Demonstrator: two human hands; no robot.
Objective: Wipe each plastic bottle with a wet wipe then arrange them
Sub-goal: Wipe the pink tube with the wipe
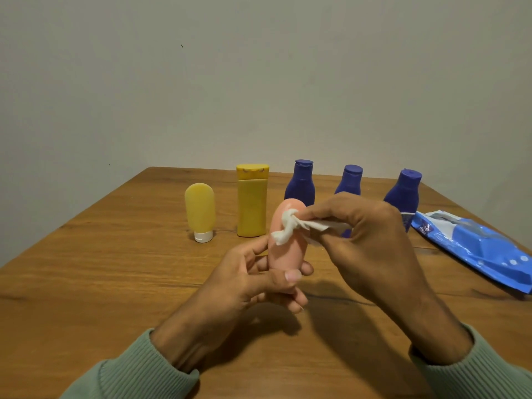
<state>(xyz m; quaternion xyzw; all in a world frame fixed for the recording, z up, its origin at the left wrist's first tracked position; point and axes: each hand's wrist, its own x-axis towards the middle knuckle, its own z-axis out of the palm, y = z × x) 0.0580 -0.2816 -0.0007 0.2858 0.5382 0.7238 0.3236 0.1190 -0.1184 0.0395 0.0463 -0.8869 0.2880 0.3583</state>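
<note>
While the left hand (259,276) grips, fingers curled, the lower half of one upright rounded pink plastic bottle (283,256), the right hand (371,243), arched over, pinches one crumpled white wet wipe (288,229) against its top. Beyond the fingertips stand three dark-blue plastic bottles (300,184) (349,181) (403,194) and two yellow plastic bottles (199,211) (252,204).

Over the table (115,269), between left hand (253,277) and right hand (374,240): a squeeze bottle (283,254), upright, lower end in the left hand's fingers. Against its upper part, a wet wipe (288,228), pinched by the right hand. Beyond the hands, in a row from left to right: a tube bottle (199,210) on its cap, a flip-top bottle (252,203), a first capped bottle (300,182), a second capped bottle (349,180) partly behind the right hand, a third capped bottle (404,191). Right of the right hand, flat on the table, a wipes pack (475,246), just beside the third capped bottle.
</note>
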